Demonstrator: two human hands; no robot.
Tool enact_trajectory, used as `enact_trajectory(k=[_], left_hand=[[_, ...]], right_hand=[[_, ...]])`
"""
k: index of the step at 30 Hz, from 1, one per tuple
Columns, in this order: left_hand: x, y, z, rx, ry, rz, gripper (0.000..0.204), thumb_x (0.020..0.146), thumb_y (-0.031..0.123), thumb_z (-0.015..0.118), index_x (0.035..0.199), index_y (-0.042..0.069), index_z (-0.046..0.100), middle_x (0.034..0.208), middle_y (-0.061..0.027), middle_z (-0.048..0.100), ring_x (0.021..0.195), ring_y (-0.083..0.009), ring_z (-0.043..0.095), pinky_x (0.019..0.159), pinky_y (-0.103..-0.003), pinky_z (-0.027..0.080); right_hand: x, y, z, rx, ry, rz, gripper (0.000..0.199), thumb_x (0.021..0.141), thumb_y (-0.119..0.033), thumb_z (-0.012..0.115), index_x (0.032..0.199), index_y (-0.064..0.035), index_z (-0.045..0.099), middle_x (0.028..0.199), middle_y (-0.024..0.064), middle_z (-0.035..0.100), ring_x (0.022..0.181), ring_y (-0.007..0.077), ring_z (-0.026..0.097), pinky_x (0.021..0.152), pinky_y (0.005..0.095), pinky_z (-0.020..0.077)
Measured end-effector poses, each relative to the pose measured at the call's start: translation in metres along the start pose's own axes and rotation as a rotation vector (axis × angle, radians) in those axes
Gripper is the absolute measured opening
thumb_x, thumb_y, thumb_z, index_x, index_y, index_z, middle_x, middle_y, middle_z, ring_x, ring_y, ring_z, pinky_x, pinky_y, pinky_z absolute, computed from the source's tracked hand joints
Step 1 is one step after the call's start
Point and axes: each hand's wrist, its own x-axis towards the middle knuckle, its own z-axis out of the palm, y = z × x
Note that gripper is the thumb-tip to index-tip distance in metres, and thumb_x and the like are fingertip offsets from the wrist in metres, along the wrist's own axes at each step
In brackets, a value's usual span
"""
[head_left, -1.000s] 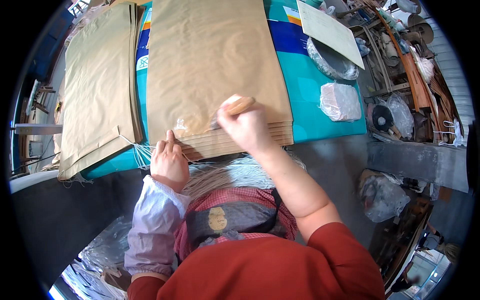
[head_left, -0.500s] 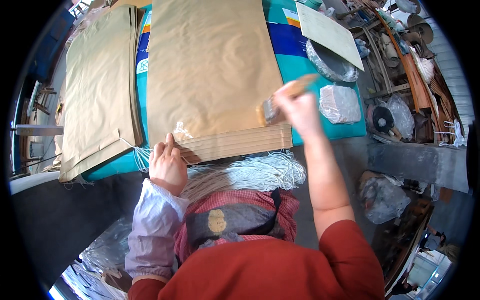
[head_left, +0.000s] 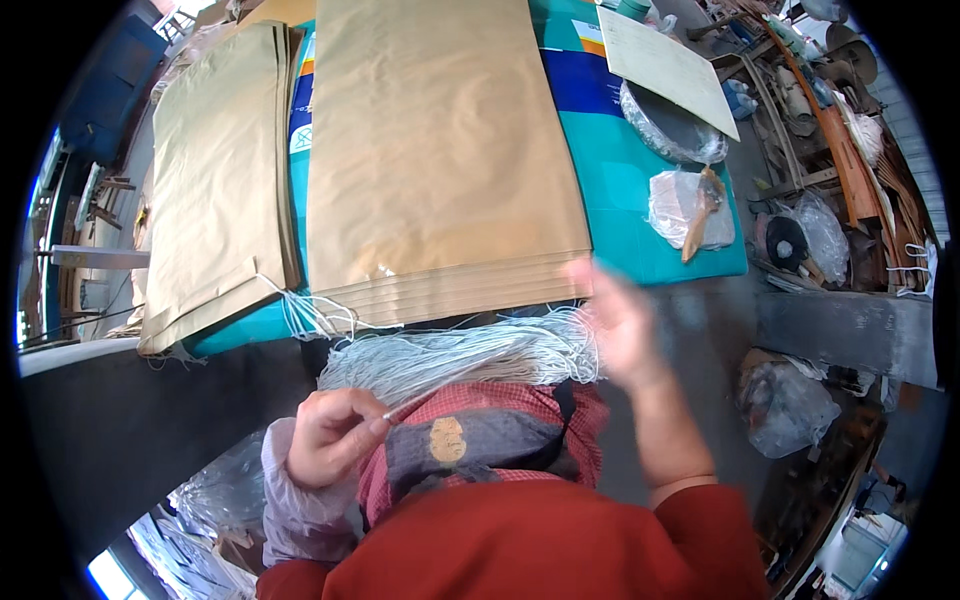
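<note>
In my left hand (head_left: 335, 435), at the front of my lap, thumb and forefinger pinch the end of a white string (head_left: 430, 392). That string runs up toward a thick bundle of white strings (head_left: 470, 350) lying across my lap. My right hand (head_left: 618, 325) is blurred by motion beside the bundle's right end, close to the stack's lower right corner; its fingers are too smeared to read. Brown paper bags (head_left: 440, 150) lie stacked in front of me, their lower edges fanned in steps. A wet-looking patch shows near the top bag's lower edge. A wooden-handled brush (head_left: 705, 215) rests on a plastic-wrapped block (head_left: 670, 205).
Another pile of brown bags (head_left: 215, 180) lies left, with loose white strings (head_left: 305, 305) at its corner. Both piles rest on a teal surface (head_left: 620, 230). At right sit a plastic-wrapped round object (head_left: 670, 135) and a pale board (head_left: 665, 65). Clutter and a plastic bag (head_left: 785, 405) lie beyond.
The brush has gone from my right hand onto the wrapped block. My right hand has come down toward the strings. My left hand has left the bags and pinches a string over my lap.
</note>
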Motion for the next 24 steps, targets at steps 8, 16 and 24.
enact_trajectory(k=[8, 16, 24], left_hand=[[0.008, 0.051, -0.034, 0.906, 0.320, 0.244, 0.008, 0.070, -0.004, 0.066, 0.077, 0.000, 0.063, 0.063, -0.0091, 0.054, 0.055, -0.0206, 0.053, 0.051, -0.029, 0.040], [0.104, -0.056, -0.105, 0.730, 0.394, 0.022, 0.011, 0.081, 0.005, 0.065, 0.088, -0.003, 0.067, 0.076, -0.0111, 0.066, 0.067, -0.0153, 0.062, 0.063, -0.027, 0.049], [0.118, -0.105, -0.090, 0.944, 0.516, 0.053, 0.011, 0.078, 0.011, 0.066, 0.078, 0.000, 0.065, 0.073, -0.0133, 0.064, 0.065, -0.0270, 0.063, 0.061, -0.034, 0.049]], right_hand=[[-0.004, -0.023, -0.004, -0.036, -0.326, -0.096, 0.013, 0.083, -0.002, 0.064, 0.094, -0.0024, 0.070, 0.080, 0.0065, 0.061, 0.073, 0.0169, 0.057, 0.066, 0.0275, 0.0454], [0.096, 0.025, -0.061, -0.154, -0.077, 0.138, 0.011, 0.079, -0.006, 0.069, 0.087, 0.0009, 0.070, 0.076, 0.0060, 0.066, 0.070, 0.0104, 0.060, 0.066, 0.0244, 0.0482], [0.093, 0.090, -0.030, -0.512, 0.135, 0.040, 0.016, 0.072, -0.009, 0.074, 0.078, -0.0024, 0.061, 0.070, 0.0055, 0.059, 0.069, 0.0140, 0.058, 0.064, 0.0269, 0.0477]])
